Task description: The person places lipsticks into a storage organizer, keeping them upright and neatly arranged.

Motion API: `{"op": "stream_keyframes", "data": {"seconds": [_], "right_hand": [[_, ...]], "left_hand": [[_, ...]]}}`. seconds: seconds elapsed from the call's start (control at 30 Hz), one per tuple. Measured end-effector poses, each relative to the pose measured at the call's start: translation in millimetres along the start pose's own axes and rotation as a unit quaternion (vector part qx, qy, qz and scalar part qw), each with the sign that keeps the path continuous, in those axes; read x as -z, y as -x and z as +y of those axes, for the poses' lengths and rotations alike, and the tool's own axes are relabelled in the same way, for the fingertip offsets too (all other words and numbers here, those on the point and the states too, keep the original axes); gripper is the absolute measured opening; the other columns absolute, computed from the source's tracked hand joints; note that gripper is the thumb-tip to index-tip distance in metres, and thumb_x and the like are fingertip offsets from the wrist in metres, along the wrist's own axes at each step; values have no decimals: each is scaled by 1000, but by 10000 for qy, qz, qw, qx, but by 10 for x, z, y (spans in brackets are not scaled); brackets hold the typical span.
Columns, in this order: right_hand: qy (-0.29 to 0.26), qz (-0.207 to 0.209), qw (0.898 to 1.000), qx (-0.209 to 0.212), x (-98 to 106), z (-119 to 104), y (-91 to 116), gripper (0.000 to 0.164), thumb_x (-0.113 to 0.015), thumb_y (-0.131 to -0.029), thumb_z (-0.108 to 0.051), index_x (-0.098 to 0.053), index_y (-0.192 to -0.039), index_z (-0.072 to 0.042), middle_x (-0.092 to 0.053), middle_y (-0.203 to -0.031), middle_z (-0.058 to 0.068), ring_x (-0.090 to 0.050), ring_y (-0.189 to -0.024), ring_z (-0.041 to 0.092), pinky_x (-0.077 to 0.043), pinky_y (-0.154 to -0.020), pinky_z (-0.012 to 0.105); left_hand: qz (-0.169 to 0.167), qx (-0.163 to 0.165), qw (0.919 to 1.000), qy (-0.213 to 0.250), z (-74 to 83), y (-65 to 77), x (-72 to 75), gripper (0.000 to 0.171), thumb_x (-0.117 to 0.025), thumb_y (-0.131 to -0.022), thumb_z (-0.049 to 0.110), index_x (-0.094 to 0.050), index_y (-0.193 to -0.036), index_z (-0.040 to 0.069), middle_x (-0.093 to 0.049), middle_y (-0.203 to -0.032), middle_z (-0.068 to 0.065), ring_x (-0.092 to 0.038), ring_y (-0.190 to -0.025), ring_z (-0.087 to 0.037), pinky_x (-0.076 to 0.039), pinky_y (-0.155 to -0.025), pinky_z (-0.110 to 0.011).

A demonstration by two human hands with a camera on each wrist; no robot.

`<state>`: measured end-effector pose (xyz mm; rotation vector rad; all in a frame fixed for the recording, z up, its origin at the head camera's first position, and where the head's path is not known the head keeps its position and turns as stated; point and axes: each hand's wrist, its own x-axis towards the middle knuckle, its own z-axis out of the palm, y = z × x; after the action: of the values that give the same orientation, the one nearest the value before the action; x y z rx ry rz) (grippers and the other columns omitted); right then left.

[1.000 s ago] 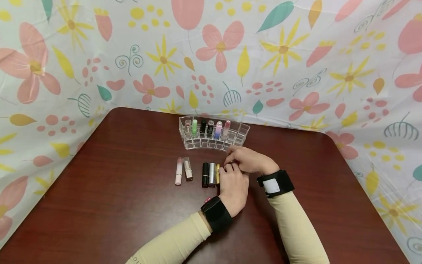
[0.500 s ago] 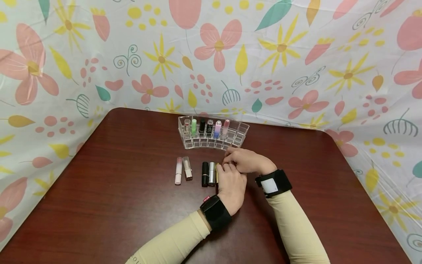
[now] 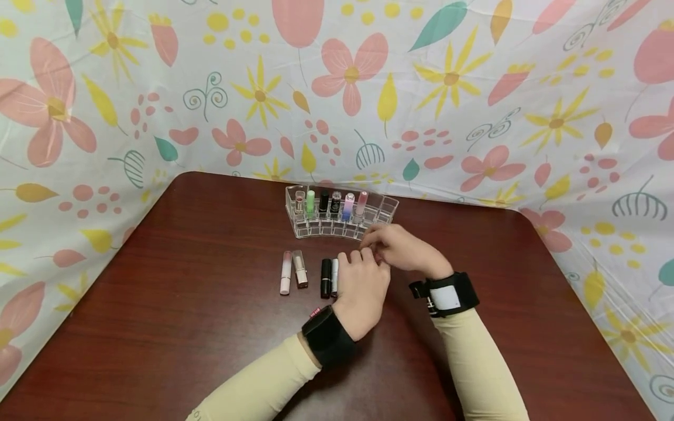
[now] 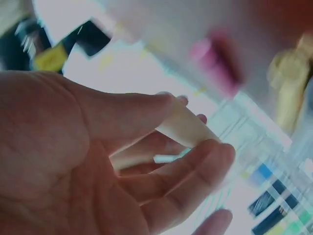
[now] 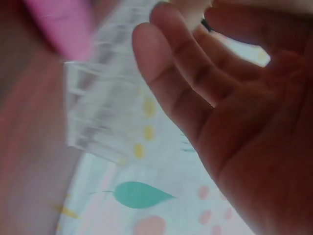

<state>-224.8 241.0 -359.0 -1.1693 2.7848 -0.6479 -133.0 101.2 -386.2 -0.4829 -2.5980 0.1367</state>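
Floral-printed fabric (image 3: pixel 221 166) backs a dark red-brown table (image 3: pixel 184 327); a clear tiered rack (image 3: pixel 332 232) stands near the far edge, some lipstick tubes upright in it. Key relation, as judged: rack lies ahead of both hands, right hand (image 3: pixel 404 248) nearer, its fingertips overlapping the rack's front right edge in the head view; contact cannot be told. Left hand (image 3: pixel 363 289) sits closer to the wearer, beside the silver tube (image 3: pixel 334 278) and black tube (image 3: pixel 326 279).

Pale tube (image 4: pixel 186 125): between the hands, hidden from the head camera. Left thumb and fingers pinch it. Long axis, left wrist view: slanting from the thumb tip down and right, roughly toward the rack. True tilt against the table not readable.

Right fingers bend close to a pale piece at the top of their wrist view; whether they grip cannot be told. Hands close together, overlapping in the head view.

Appearance: cream, smooth, slim, seemingly straight-sided; ends covered by fingers, no marking legible. Pink tube (image 4: pixel 215 63) nearby, blurred.
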Motion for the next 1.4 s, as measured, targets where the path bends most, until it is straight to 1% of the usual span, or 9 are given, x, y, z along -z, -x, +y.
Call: {"op": "stream_keyframes", "data": {"seconds": [0.07, 0.13, 0.3, 0.4, 0.63, 0.9, 1.13, 1.27, 1.4], "right_hand": [[-81, 361, 9993, -108, 129, -73, 50, 39, -52, -88, 16, -76, -105, -10, -64, -105, 7, -61, -88, 21, -50, -75, 34], [-152, 727, 9970, -198, 249, -153, 110, 39, -55, -88, 16, -76, -108, -10, -63, -108, 7, -60, -86, 23, -49, -73, 34], [-133, 1571, 9870, -305, 427, -376, 233, 36, -67, -88, 11, -76, -109, -17, -59, -104, 3, -59, -83, 14, -49, -68, 29], [-44, 1997, 9794, -296, 476, -512, 284, 34, -76, -86, 4, -77, -109, -20, -57, -95, -1, -57, -79, 8, -48, -67, 25], [-90, 2375, 9713, -25, 649, -834, 443, 32, -87, -80, -10, -77, -108, -23, -54, -83, -7, -54, -75, 3, -50, -66, 22], [-368, 2858, 9557, 606, 805, -1263, 633, 32, -87, -78, -6, -76, -105, -20, -58, -85, -9, -55, -78, 5, -52, -68, 16], [-307, 3712, 9077, 1934, 866, -1596, 728, 22, -78, -90, -19, -75, -102, 0, -67, -88, 6, -58, -83, 7, -48, -79, 15], [-486, 4080, 8845, 2209, 865, -1659, 744, 23, -79, -90, -16, -75, -99, 5, -70, -88, 11, -60, -81, 9, -48, -78, 16], [-548, 4164, 8770, 2333, 833, -1641, 753, 20, -82, -86, -8, -75, -98, 6, -72, -87, 10, -62, -78, 10, -47, -76, 18]], "left_hand": [[225, -204, 9985, 445, -150, -51, 136, 7, -69, -96, 26, -73, -100, 22, -64, -91, -4, -62, -77, -20, -50, -69, -36], [105, -477, 9914, 1216, -321, -115, 273, 11, -69, -95, 17, -71, -106, 18, -63, -99, -6, -63, -81, -20, -54, -67, -34], [-443, -1135, 9386, 3227, -736, -245, 525, 32, -62, -94, 3, -66, -125, 11, -58, -122, -9, -62, -96, -20, -56, -72, -29], [-252, -1517, 9160, 3704, -938, -268, 620, 34, -60, -97, 4, -65, -129, 13, -59, -122, -6, -60, -97, -15, -53, -76, -24], [667, -1893, 8721, 4463, -1248, -274, 824, 10, -62, -98, 3, -62, -106, 10, -62, -105, 0, -59, -93, -11, -51, -81, -24], [1361, -2099, 8465, 4700, -1348, -130, 1172, 17, -67, -97, 10, -66, -114, 9, -69, -111, 1, -63, -101, -8, -52, -82, -26], [1982, -2221, 8214, 4864, -1335, 66, 1489, 22, -75, -91, 4, -68, -112, 7, -68, -112, -2, -62, -97, -9, -49, -80, -20], [2230, -2350, 8155, 4796, -1338, 116, 1580, 28, -80, -86, 4, -68, -111, 6, -68, -113, -5, -61, -94, -9, -49, -78, -18], [2445, -2398, 8160, 4657, -1328, 137, 1592, 27, -81, -85, 5, -69, -109, 6, -68, -106, -5, -61, -89, -9, -48, -76, -18]]}}
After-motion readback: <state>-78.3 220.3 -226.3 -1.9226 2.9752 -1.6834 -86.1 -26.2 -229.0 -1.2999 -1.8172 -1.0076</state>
